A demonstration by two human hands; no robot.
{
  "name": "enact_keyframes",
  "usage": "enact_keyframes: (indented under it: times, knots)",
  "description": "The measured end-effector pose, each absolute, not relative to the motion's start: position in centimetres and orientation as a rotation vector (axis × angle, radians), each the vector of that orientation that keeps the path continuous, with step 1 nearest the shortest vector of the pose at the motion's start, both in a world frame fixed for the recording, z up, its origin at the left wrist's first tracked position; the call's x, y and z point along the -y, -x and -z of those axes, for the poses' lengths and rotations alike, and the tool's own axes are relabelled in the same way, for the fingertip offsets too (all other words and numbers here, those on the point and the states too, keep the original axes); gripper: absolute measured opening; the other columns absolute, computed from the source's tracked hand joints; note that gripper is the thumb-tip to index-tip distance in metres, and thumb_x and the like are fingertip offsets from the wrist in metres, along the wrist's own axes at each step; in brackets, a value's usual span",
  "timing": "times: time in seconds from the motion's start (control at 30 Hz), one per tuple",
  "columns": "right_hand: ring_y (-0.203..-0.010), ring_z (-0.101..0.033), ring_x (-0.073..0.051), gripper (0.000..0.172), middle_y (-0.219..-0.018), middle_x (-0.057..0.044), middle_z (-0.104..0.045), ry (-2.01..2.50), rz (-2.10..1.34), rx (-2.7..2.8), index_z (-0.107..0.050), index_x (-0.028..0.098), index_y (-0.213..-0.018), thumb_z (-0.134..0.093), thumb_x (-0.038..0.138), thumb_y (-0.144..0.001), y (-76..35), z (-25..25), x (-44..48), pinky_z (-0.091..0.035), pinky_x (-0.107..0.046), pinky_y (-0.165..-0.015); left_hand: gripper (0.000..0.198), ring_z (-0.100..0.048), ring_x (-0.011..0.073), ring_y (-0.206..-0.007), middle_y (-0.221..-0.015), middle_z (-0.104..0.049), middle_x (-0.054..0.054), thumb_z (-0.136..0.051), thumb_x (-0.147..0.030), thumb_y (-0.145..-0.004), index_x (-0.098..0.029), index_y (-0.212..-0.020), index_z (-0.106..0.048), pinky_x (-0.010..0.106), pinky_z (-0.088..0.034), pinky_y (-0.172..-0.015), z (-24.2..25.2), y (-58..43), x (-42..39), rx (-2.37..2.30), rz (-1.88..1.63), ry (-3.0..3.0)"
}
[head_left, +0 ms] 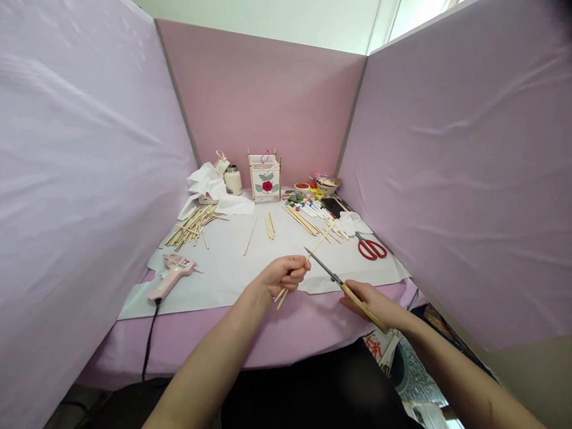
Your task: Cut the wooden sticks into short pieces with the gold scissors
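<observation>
Currently: left hand point(283, 275) curled, pinching thin wooden sticks point(318, 245) angled toward 1 o'clock; your right hand point(369, 301) closed around long-bladed shears point(328, 269), tip just beside them. Risk: a slipping blade could nick your left hand.

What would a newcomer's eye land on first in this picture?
The bare hands in the foreground stand out first: the left hand grips thin wooden sticks, and the right hand holds a long pointed blade close to them. Straight ahead, against the pink back wall, stands a small wood-framed lantern with a red flower. A pink glue gun lies front left, and red scissors lie to the right.
</observation>
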State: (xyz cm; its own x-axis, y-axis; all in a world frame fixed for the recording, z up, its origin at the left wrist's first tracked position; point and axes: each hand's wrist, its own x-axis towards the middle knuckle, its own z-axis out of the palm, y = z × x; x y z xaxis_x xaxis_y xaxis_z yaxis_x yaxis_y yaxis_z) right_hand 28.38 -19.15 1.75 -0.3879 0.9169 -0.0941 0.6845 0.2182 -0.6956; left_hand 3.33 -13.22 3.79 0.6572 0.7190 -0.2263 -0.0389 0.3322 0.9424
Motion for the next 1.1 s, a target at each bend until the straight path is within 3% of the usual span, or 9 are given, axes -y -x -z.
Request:
enact_keyframes:
  times: [0.1, 0.23, 0.3, 0.47, 0.63, 0.73, 0.93, 1.1]
  knots:
    - [-0.059, -0.04, -0.012, 0.028, -0.065, 0.003, -0.046, 1.488, -0.949, 2.17, -0.042, 0.02, -0.07, -0.05, 0.043, -0.083, -28.6, -1.6, 19.1, -0.033, -0.023, -0.055, 0.024, -0.008, 0.0043, -0.04, -0.048, -0.023, -0.009, -0.047, -0.038, -0.083, -0.016, -0.077, -0.051, 0.021, -0.009, -0.04, -3.8, -3.3, 13.1, -0.71, -0.547, -1.143]
    - [-0.057, -0.045, -0.013, 0.029, -0.063, 0.002, -0.05, 1.625, -0.962, 2.055, -0.045, 0.02, -0.071, -0.05, 0.045, -0.083, -27.6, -1.3, 18.9, -0.032, -0.023, -0.051, 0.026, -0.031, 0.0076, -0.047, -0.057, -0.044, -0.003, -0.044, -0.039, -0.085, -0.017, -0.073, -0.051, 0.022, -0.023, -0.048, -2.9, -5.0, 13.5, -1.137, -0.951, -1.532]
    - [-0.056, -0.047, -0.014, 0.029, -0.061, 0.001, -0.051, 1.65, -0.976, 2.017, -0.046, 0.02, -0.071, -0.05, 0.046, -0.083, -26.9, -1.2, 18.9, -0.032, -0.023, -0.05, 0.026, -0.036, 0.0097, -0.055, -0.06, -0.046, -0.002, -0.045, -0.035, -0.085, -0.018, -0.065, -0.046, 0.023, -0.026, -0.054, -2.5, -5.7, 13.7, -1.344, -1.129, -1.782]
    - [-0.053, -0.046, -0.013, 0.03, -0.059, 0.002, -0.05, 1.64, -1.012, 2.035, -0.046, 0.02, -0.072, -0.048, 0.047, -0.084, -26.4, -1.2, 19.1, -0.031, -0.023, -0.048, 0.028, -0.032, 0.009, -0.052, -0.055, -0.039, -0.003, -0.047, -0.033, -0.085, -0.017, -0.061, -0.045, 0.024, -0.025, -0.053, -2.4, -5.6, 13.8, -1.309, -1.162, -1.779]
    - [-0.053, -0.041, -0.011, 0.032, -0.061, 0.003, -0.046, 1.541, -0.975, 2.109, -0.043, 0.02, -0.071, -0.049, 0.048, -0.084, -27.9, -1.6, 19.3, -0.03, -0.022, -0.048, 0.023, -0.009, 0.0033, -0.037, -0.049, -0.025, -0.009, -0.05, -0.038, -0.083, -0.016, -0.079, -0.053, 0.019, -0.01, -0.038, -3.2, -3.9, 13.2, -0.716, -0.729, -1.091]
    - [-0.054, -0.039, -0.011, 0.033, -0.061, 0.004, -0.045, 1.472, -0.98, 2.165, -0.042, 0.02, -0.07, -0.049, 0.049, -0.083, -28.5, -1.7, 19.1, -0.031, -0.022, -0.05, 0.022, -0.006, 0.0025, -0.036, -0.048, -0.022, -0.01, -0.051, -0.037, -0.083, -0.015, -0.079, -0.052, 0.018, -0.006, -0.036, -3.5, -3.4, 13.0, -0.573, -0.59, -0.982]
    - [-0.057, -0.045, -0.013, 0.03, -0.063, 0.002, -0.05, 1.608, -0.949, 2.083, -0.044, 0.02, -0.071, -0.049, 0.047, -0.084, -27.7, -1.2, 18.9, -0.033, -0.023, -0.051, 0.025, -0.037, 0.0067, -0.049, -0.059, -0.048, -0.003, -0.049, -0.039, -0.083, -0.017, -0.072, -0.054, 0.021, -0.027, -0.049, -3.1, -5.2, 13.7, -1.177, -1.091, -1.567]
    - [-0.057, -0.046, -0.014, 0.029, -0.064, 0.001, -0.052, 1.619, -0.934, 2.092, -0.045, 0.02, -0.072, -0.048, 0.046, -0.084, -27.2, -1.4, 19.0, -0.032, -0.023, -0.05, 0.027, -0.037, 0.0092, -0.054, -0.056, -0.044, -0.003, -0.046, -0.034, -0.084, -0.017, -0.063, -0.049, 0.023, -0.028, -0.055, -2.7, -5.8, 14.0, -1.341, -1.23, -1.789]
